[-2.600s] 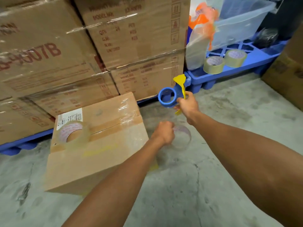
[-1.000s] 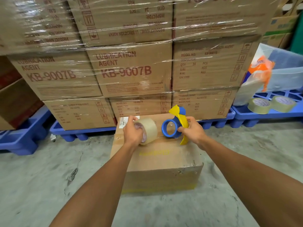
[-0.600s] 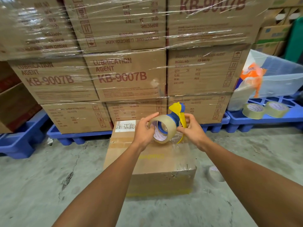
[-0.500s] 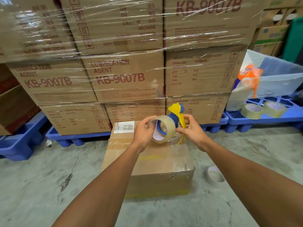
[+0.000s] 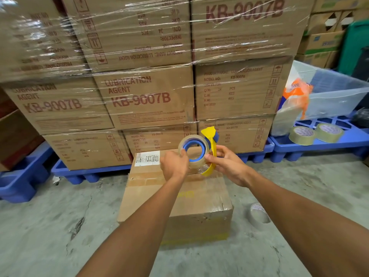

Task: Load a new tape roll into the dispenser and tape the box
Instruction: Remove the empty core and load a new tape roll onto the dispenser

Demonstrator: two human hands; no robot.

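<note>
My left hand [image 5: 174, 163] gripped the tape roll [image 5: 193, 151] seated on the dispenser [image 5: 210, 150], which my right hand [image 5: 227, 165] clasped above the box [image 5: 185, 198].

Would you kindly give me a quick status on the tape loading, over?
Left hand grips tape roll, seated around dispenser hub. Right hand holds yellow handle. Box below, not yet taped. Nothing in the way.

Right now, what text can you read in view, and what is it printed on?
"LUBRICATION AGENT KB-9007B": middle wrapped carton.
"KB-9007B": top right carton.
"MODEL NO: KB-9007B", "QTY: 24 PCS", "UN:1950": right carton.
White label on the floor box: too blurred.
Spare tape rolls: core print unreadable.
</note>
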